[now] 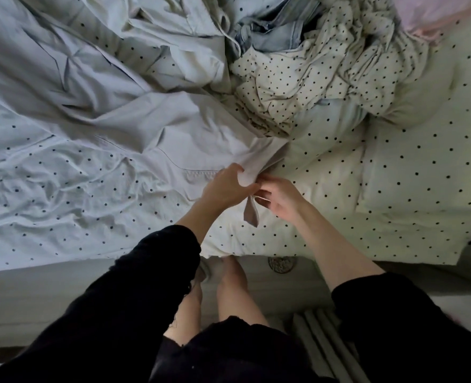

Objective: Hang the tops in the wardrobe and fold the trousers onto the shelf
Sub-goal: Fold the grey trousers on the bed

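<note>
A pale grey garment (135,111) lies spread and creased across the left half of the bed. My left hand (226,186) grips its near corner, bunching the cloth above the bed's front edge. My right hand (280,199) is right beside it, fingers curled and pinching a narrow strip (251,214) of the same cloth that hangs down between both hands. A heap of more clothes sits at the back: a cream dotted garment (311,76), light blue denim (273,31) and a whitish piece (170,42).
The bed carries a white duvet with black dots (394,189). A pink cloth (433,15) shows at the top right corner. Below the bed's front edge are the floor, my bare legs and a ribbed grey object (323,344) at my right.
</note>
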